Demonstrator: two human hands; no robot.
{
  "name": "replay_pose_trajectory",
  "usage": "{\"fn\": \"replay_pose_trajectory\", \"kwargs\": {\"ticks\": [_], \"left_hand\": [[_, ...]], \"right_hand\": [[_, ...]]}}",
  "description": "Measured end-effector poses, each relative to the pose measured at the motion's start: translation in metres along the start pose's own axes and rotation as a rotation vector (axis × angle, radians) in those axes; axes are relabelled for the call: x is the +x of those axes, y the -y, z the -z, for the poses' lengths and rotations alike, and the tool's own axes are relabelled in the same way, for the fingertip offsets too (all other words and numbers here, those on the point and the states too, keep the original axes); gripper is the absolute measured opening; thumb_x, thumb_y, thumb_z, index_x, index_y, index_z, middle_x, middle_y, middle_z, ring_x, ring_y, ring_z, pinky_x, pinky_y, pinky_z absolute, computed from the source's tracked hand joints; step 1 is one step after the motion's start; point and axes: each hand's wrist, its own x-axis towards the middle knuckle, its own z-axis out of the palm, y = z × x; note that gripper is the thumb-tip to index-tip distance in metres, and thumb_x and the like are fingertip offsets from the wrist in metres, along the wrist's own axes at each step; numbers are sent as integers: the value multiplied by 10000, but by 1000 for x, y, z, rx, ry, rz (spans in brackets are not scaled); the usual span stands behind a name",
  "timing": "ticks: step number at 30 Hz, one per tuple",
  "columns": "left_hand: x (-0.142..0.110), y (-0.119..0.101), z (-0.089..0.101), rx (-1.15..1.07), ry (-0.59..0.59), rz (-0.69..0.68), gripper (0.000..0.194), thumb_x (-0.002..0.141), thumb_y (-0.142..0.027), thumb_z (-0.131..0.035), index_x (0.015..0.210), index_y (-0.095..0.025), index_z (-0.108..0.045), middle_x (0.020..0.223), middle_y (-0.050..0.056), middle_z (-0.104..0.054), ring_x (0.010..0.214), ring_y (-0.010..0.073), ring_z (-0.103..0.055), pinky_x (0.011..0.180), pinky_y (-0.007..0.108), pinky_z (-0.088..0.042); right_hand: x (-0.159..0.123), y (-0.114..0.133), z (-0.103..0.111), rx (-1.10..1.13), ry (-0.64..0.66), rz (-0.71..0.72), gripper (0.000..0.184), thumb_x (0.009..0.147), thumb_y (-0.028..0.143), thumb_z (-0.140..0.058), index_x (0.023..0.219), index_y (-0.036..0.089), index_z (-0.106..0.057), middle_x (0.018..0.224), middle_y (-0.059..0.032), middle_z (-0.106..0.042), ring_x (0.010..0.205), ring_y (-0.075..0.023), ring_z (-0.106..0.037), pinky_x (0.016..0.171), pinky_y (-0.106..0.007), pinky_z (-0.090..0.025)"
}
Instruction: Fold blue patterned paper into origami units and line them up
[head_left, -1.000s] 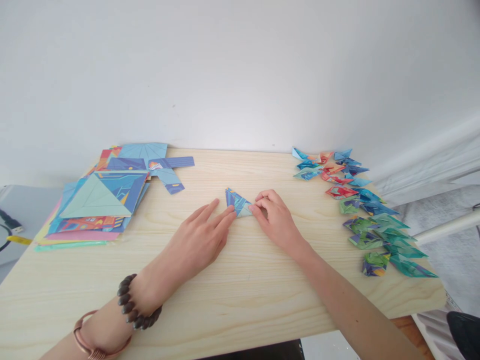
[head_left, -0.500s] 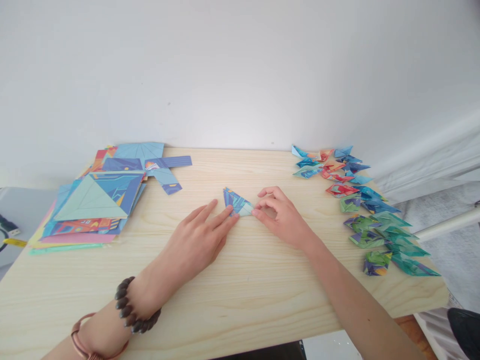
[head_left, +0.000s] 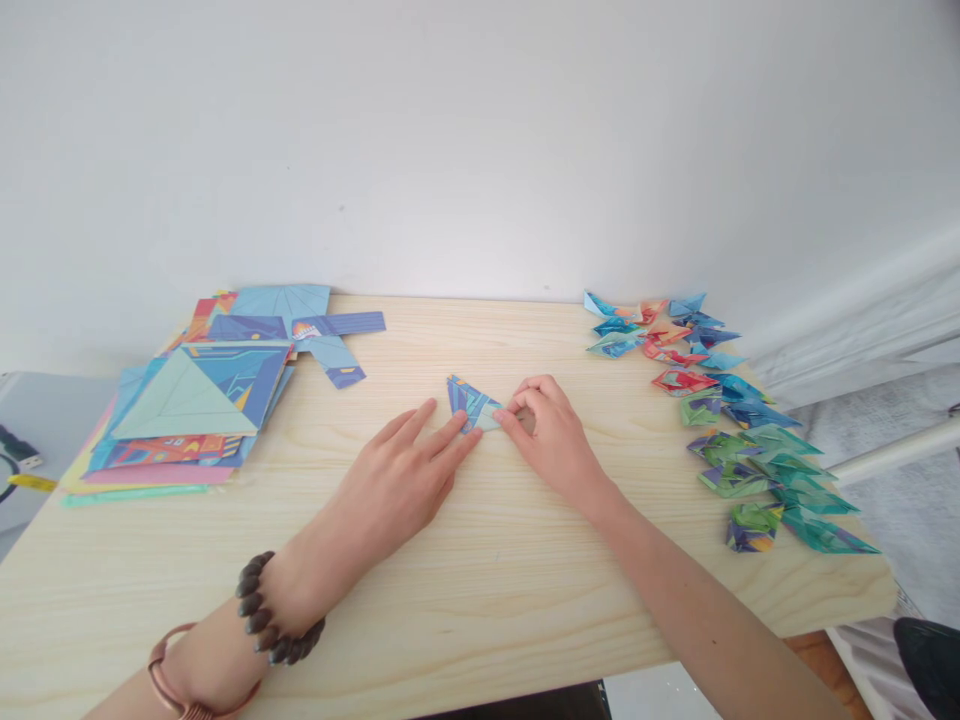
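Note:
A small folded origami paper [head_left: 472, 402], blue with a pale green part at its right end, lies flat on the wooden table [head_left: 480, 620]. My left hand [head_left: 401, 470] rests with fingers spread, its fingertips pressing the paper's lower edge. At the pale right corner, my right hand [head_left: 551, 435] has thumb and index finger closed on the paper. The pinched tip itself is hidden behind these fingers.
On the left lies a stack of patterned paper sheets [head_left: 180, 400], with cut paper strips [head_left: 349, 323] beside it. Several folded paper pieces [head_left: 739, 460] line the table's right side. A white wall [head_left: 465, 150] borders the far edge.
My right hand has shifted slightly left along the pale end of the paper, its thumb and index finger now farther over it. My left hand stays nearly in place.

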Motion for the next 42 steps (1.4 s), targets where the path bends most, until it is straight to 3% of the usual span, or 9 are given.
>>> {"fn": "replay_pose_trajectory", "kwargs": {"ticks": [42], "left_hand": [[3,-5,5,-19,48,31,384,902,-162,-390,1270,-186,-495,1354,47,-463,1264,333,-365,976,485,-417]], "right_hand": [[-1,-2,-1,-1,-9,-4,79,818,281,-565,817,205,-547,949,-49,-518,922,-194,-521,832,-349,-426]]}}
